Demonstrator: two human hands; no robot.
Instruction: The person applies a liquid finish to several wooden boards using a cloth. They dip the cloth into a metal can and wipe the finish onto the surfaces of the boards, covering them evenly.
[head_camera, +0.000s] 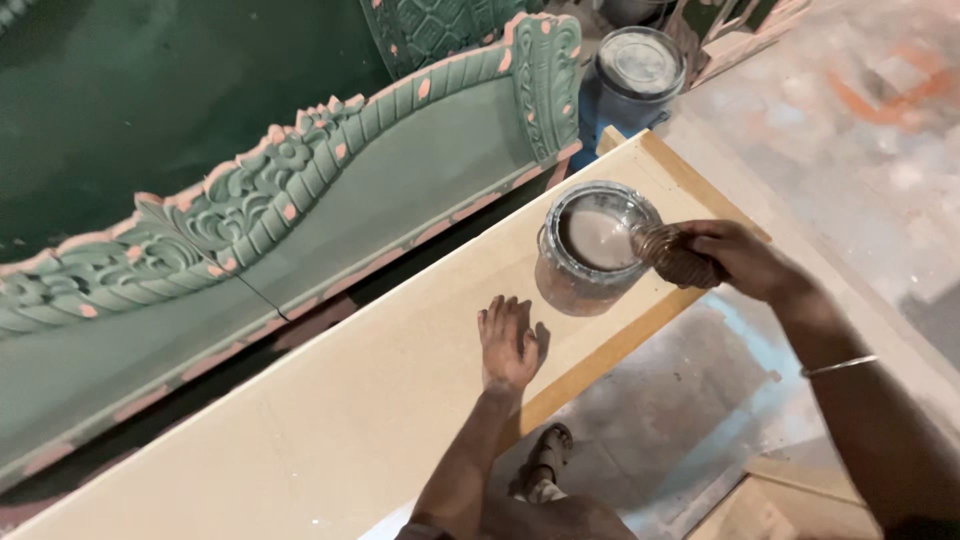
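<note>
My left hand (508, 342) rests flat, fingers apart, on a long pale wooden board (330, 400). My right hand (745, 260) grips a small brown ribbed bottle (672, 255), tipped on its side with its mouth over the rim of a paint-smeared can (590, 250). The can stands on the board just beyond my left hand and holds a pale beige liquid. A thin metal bangle (838, 367) circles my right wrist.
A carved green panel with peach-coloured patches (300, 200) leans along the far side of the board. A lidded grey bucket (638, 68) stands behind the board's end. Stained concrete floor (850, 130) lies to the right. My sandalled foot (545, 465) shows below the board.
</note>
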